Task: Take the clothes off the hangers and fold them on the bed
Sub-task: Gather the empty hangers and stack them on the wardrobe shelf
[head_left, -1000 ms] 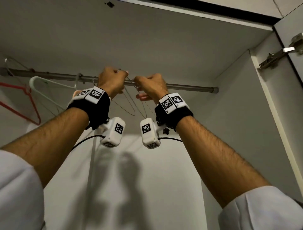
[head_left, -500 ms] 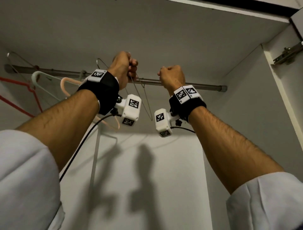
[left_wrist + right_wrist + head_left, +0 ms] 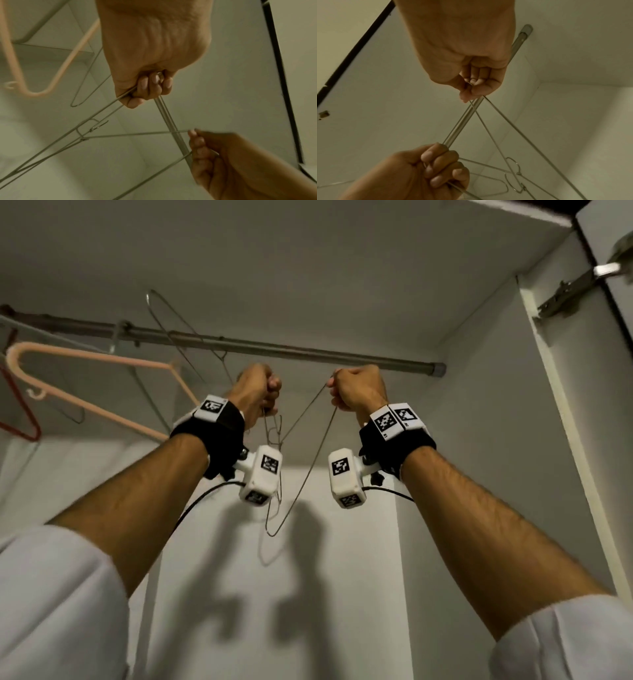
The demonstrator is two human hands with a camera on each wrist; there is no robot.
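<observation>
bare wire hangers [image 3: 301,440] hung tangled at frame centre, below the closet rod [image 3: 308,352]. the left hand [image 3: 255,392] clenched one, the right hand [image 3: 356,388] pinched another, apparently pulling them apart. no clothes or bed visible.
</observation>
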